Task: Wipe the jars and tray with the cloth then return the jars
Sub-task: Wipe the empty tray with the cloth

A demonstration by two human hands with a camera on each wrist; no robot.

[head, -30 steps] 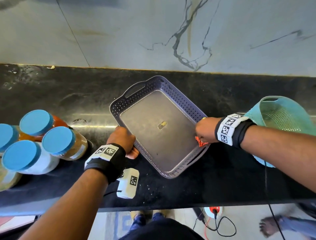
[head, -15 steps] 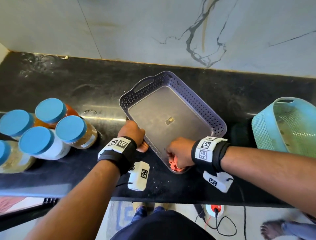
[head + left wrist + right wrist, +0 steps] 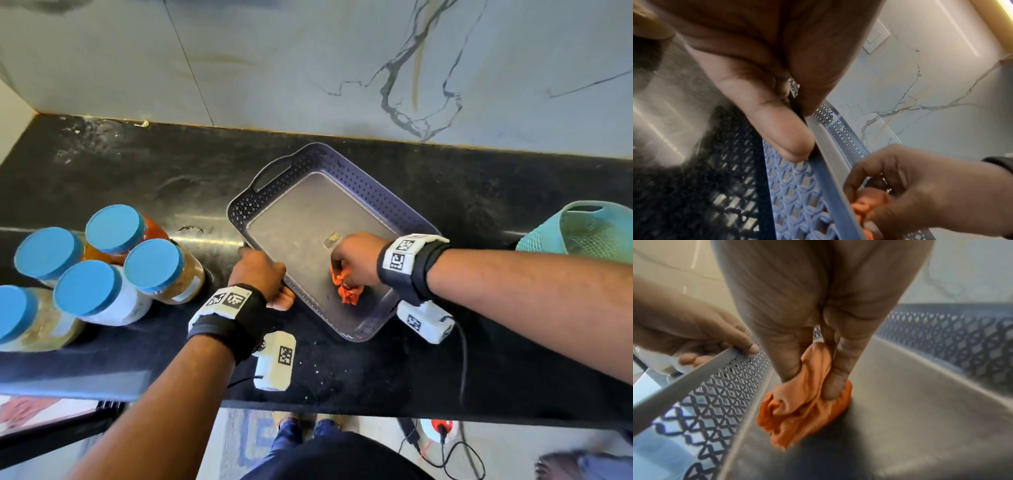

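The tray (image 3: 346, 178) is a rectangular purple-grey basket with perforated walls, lying flat on the black counter (image 3: 137, 178) and turned diagonally: its long axis runs from the handle cut-out at the far-left corner toward the near-right corner, by the counter's front edge. The left hand (image 3: 262, 274) grips the tray's left wall, thumb outside against the lattice and fingers curled over the rim. The right hand (image 3: 356, 260) is inside the tray near that same wall, thumb and fingers pinching one bunched orange cloth (image 3: 346, 291) and pressing it onto the tray floor. A small pale speck or label (image 3: 331, 238) sits mid-floor, just beyond the right hand's knuckles; what it is I cannot tell.

Five jars (image 3: 113, 294) with blue lids stand clustered left of the tray, apart from it, the nearest one just beside the left wrist. One teal mesh basket (image 3: 589, 229) stands well to the right of the tray, cut by the frame edge. Behind the tray rises a veined marble wall (image 3: 342, 68). Nothing lies between the cloth and the tray floor
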